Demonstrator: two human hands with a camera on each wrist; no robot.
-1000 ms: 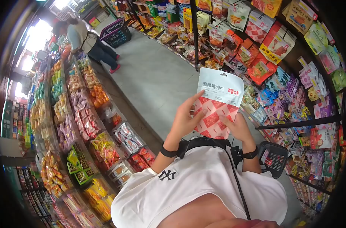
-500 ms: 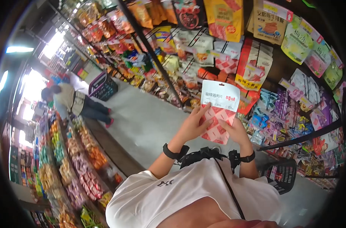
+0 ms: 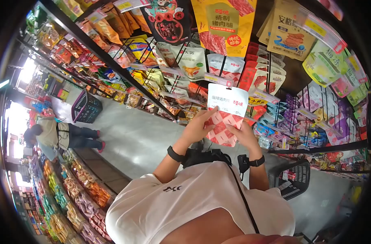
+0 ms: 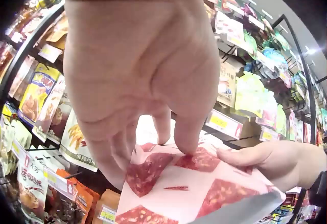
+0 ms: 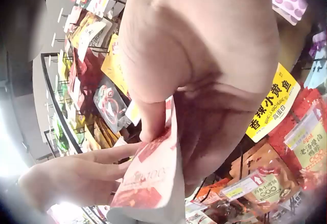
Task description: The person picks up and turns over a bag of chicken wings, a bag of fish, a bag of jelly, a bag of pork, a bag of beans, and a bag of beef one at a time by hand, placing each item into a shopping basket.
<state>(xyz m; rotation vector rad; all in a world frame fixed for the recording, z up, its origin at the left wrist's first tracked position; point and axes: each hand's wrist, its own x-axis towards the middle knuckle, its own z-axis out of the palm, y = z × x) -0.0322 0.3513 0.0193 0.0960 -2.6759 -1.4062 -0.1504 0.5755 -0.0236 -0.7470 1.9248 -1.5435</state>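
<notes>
Here's the red-and-white pouch [image 3: 227, 117], held up before the snack rack [image 3: 315, 149], left hand [image 3: 199, 126] and right hand [image 3: 246, 136] on opposite sides, fingers of both gripping it

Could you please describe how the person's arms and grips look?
The left grip and right grip are ungloved. A black strap-like band circles each wrist, with a small, boxy black device beside the right one. Loose white short sleeves cover the upper arms.
</notes>
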